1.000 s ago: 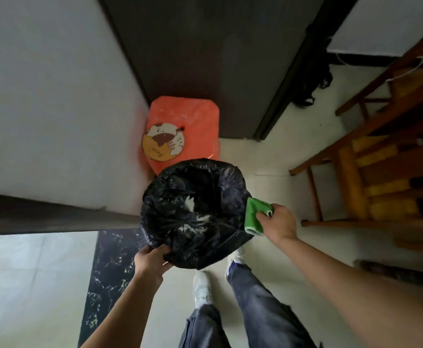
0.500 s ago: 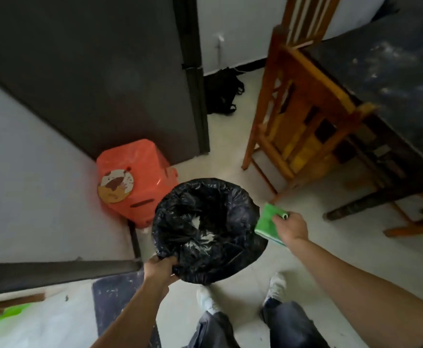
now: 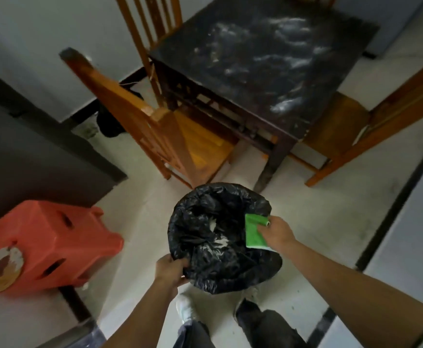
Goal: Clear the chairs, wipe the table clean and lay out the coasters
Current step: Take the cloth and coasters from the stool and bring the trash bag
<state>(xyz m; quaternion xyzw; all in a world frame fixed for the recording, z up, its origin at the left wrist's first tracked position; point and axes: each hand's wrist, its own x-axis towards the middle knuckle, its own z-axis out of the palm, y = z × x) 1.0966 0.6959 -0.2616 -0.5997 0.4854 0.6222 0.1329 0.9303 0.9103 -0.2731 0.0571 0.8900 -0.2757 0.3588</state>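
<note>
green cloth (image 3: 253, 232) is pinched in the right hand (image 3: 277, 232) at the right rim of the black-bagged bin (image 3: 218, 247); left hand (image 3: 171, 270) grips its near rim. smeared table (image 3: 268, 59) lies ahead, its near corner closest to the right hand, so that one leads i guess.

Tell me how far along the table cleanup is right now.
Done: the near chair seat looks bare. In hand: the left hand grips the black-lined bin by its rim, and the right hand holds the green cloth. Left: the table shows white smears, and no coasters are in view.
</note>
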